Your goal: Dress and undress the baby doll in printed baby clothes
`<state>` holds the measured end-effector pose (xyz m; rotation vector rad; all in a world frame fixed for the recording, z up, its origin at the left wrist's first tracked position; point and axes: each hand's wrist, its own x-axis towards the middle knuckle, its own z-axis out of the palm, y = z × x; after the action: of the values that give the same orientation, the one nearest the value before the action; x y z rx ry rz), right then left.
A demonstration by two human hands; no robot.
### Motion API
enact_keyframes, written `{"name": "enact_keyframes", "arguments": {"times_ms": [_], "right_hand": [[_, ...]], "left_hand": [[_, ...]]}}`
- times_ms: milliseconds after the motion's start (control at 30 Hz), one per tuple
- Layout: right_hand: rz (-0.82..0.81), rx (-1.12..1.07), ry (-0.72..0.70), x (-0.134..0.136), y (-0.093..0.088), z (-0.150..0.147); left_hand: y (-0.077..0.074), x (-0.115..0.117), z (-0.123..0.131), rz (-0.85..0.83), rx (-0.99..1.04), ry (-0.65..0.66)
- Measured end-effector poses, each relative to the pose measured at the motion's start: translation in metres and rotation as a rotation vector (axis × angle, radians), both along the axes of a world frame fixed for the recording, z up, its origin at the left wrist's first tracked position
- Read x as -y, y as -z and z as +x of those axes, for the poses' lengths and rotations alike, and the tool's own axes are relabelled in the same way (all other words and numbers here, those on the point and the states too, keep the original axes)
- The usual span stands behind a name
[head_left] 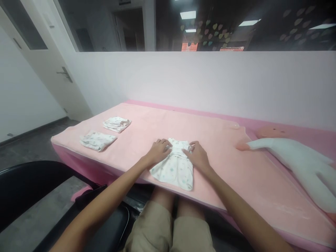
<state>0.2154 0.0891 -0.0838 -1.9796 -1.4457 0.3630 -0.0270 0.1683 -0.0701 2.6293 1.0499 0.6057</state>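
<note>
A small white baby dress with a green and grey print lies on the pink table in front of me, its skirt flared towards the near edge. At its upper left side my left hand is closed on the fabric with thumb and fingers. My right hand pinches the opposite side near the top, thumb lying on the cloth. Part of each side edge is hidden under my fingers. Off to the left lie two folded white printed garments, a nearer one and a farther one.
The pink table stands against a white wall. On its right side a doll in a white outfit lies on its back. A black chair is at the left, and my knees are under the near table edge.
</note>
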Motion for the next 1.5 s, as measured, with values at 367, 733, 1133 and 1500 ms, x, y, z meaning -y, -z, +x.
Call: {"name": "enact_keyframes", "arguments": {"times_ms": [367, 733, 1133, 1500], "right_hand": [[-0.276, -0.204, -0.092, 0.002, -0.016, 0.01], [-0.097, -0.607, -0.2, -0.028, -0.037, -0.045], [0.205, -0.354, -0.533, 0.045, -0.016, -0.068], [0.156, 0.203, -0.774, 0.101, 0.009, -0.082]], "left_hand": [[-0.013, -0.007, 0.002, -0.179, 0.005, 0.233], [-0.029, -0.039, 0.013, -0.876, 0.273, 0.214], [-0.018, -0.057, 0.016, -0.981, 0.381, -0.007], [0.005, -0.062, 0.022, -0.479, 0.265, -0.076]]}}
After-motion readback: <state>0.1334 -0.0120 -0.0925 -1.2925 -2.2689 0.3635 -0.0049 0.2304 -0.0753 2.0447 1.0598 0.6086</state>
